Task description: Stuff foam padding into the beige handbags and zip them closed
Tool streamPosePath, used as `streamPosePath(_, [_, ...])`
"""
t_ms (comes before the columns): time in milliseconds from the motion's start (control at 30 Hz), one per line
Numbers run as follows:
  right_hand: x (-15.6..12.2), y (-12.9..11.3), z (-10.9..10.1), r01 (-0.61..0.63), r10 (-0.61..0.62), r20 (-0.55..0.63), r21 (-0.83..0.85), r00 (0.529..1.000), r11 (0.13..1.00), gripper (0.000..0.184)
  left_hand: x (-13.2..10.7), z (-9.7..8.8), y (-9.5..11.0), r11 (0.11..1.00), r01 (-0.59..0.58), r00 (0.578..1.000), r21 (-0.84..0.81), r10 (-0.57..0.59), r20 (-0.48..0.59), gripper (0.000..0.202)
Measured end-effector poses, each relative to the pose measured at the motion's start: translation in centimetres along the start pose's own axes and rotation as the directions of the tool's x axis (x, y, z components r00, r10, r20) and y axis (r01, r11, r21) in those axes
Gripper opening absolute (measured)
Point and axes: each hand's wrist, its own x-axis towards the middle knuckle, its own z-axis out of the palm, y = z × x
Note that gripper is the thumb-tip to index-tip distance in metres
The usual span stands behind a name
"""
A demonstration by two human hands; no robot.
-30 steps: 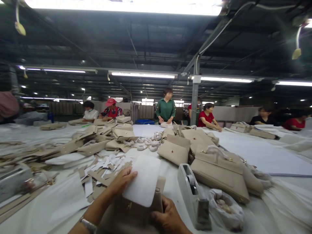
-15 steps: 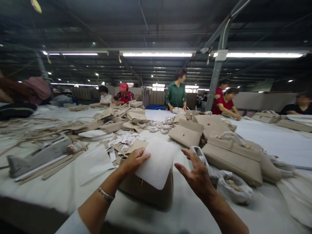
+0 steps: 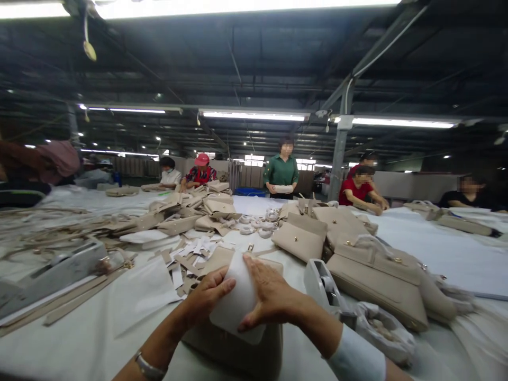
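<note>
On the white table, far left, loose beige straps. Then left hand, fingers curled around the left edge of a white pad, thumb on top. Beneath, upright at bottom centre, a beige handbag. Right hand pressed flat on the white pad, fingers stretched out. Further right, tape dispenser, then stacked beige bags.

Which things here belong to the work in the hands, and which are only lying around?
In hand: white sheet, held by the left hand with the right hand laid over it; beige handbag beneath it.
Lying about: tape dispenser, other handbags, cut scraps, white rolls, plastic bag.
</note>
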Motion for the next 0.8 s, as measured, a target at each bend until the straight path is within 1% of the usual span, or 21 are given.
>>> streamPosePath(33, [0.0, -0.3, 0.3, -0.006, 0.005, -0.005, -0.016, 1.0, 1.0, 0.124, 0.1, 0.0, 0.0, 1.0, -0.006, 1.0, -0.015, 0.005, -0.003, 0.048])
streamPosePath(67, [0.0, -0.7, 0.5, -0.016, 0.015, -0.019, -0.035, 1.0, 0.999, 0.114, 0.1, 0.0, -0.1, 1.0, -0.016, 1.0, -0.021, 0.015, -0.01, 0.045])
streamPosePath(133, [-0.1, -1.4, 0.8, -0.047, 0.042, -0.064, -0.084, 0.997, 0.995, 0.083, 0.2, 0.0, -0.5, 0.998, -0.058, 0.997, 0.008, 0.059, -0.042, 0.04])
streamPosePath(200, [-0.1, -2.0, 0.5, -0.083, 0.071, -0.113, -0.111, 0.991, 0.99, 0.052, 0.3, -0.1, -0.9, 0.986, -0.112, 0.988, 0.121, 0.124, -0.094, 0.04])
streamPosePath(233, [-0.1, -2.1, 0.1, -0.102, 0.088, -0.125, -0.112, 0.988, 0.988, 0.043, 0.3, -0.1, -1.1, 0.973, -0.128, 0.979, 0.195, 0.156, -0.135, 0.044])
streamPosePath(267, [0.0, -2.2, -0.4, -0.122, 0.108, -0.127, -0.104, 0.986, 0.987, 0.039, 0.2, -0.1, -1.3, 0.954, -0.138, 0.963, 0.267, 0.192, -0.188, 0.052])
streamPosePath(333, [0.1, -2.3, -1.8, -0.151, 0.143, -0.094, -0.089, 0.985, 0.985, 0.038, 0.0, -0.1, -1.3, 0.915, -0.151, 0.914, 0.375, 0.274, -0.3, 0.081])
streamPosePath(367, [0.2, -2.3, -2.4, -0.16, 0.154, -0.067, -0.093, 0.986, 0.983, 0.039, -0.1, -0.1, -1.2, 0.9, -0.165, 0.889, 0.404, 0.313, -0.334, 0.092])
streamPosePath(400, [0.3, -2.4, -3.1, -0.16, 0.157, -0.037, -0.103, 0.987, 0.982, 0.038, -0.2, -0.1, -1.1, 0.885, -0.188, 0.876, 0.427, 0.347, -0.335, 0.098])
streamPosePath(433, [0.4, -2.5, -3.7, -0.149, 0.149, -0.003, -0.114, 0.989, 0.982, 0.037, -0.4, -0.1, -0.8, 0.872, -0.21, 0.882, 0.443, 0.365, -0.3, 0.098])
streamPosePath(467, [0.6, -2.6, -4.3, -0.121, 0.126, 0.033, -0.123, 0.991, 0.985, 0.036, -0.5, -0.1, -0.6, 0.869, -0.219, 0.905, 0.443, 0.351, -0.241, 0.092])
streamPosePath(533, [0.8, -2.8, -5.2, -0.03, 0.045, 0.104, -0.144, 0.994, 0.989, 0.034, -0.8, 0.0, -0.2, 0.895, -0.196, 0.962, 0.4, 0.254, -0.096, 0.071])
streamPosePath(567, [1.0, -3.0, -5.6, 0.018, 0.004, 0.137, -0.157, 0.991, 0.987, 0.033, -0.8, 0.0, 0.0, 0.913, -0.176, 0.979, 0.367, 0.203, -0.035, 0.06])
streamPosePath(600, [1.1, -3.1, -5.9, 0.057, -0.028, 0.167, -0.173, 0.986, 0.983, 0.031, -0.8, 0.0, 0.0, 0.928, -0.158, 0.986, 0.337, 0.165, 0.006, 0.049])
streamPosePath(633, [1.2, -3.1, -6.0, 0.082, -0.046, 0.185, -0.189, 0.982, 0.979, 0.03, -0.8, 0.0, 0.1, 0.938, -0.15, 0.988, 0.314, 0.151, 0.022, 0.04])
streamPosePath(700, [1.3, -3.1, -6.0, 0.079, -0.047, 0.179, -0.18, 0.983, 0.981, 0.032, -0.7, 0.1, -0.1, 0.941, -0.169, 0.984, 0.294, 0.179, -0.008, 0.028])
streamPosePath(733, [1.2, -3.0, -5.8, 0.056, -0.035, 0.153, -0.138, 0.988, 0.989, 0.035, -0.8, 0.1, -0.2, 0.942, -0.178, 0.979, 0.286, 0.198, -0.045, 0.026])
streamPosePath(800, [0.7, -2.6, -5.1, -0.006, 0.006, 0.064, -0.008, 0.998, 1.0, 0.044, -0.9, 0.3, -0.5, 0.947, -0.176, 0.97, 0.269, 0.213, -0.115, 0.026])
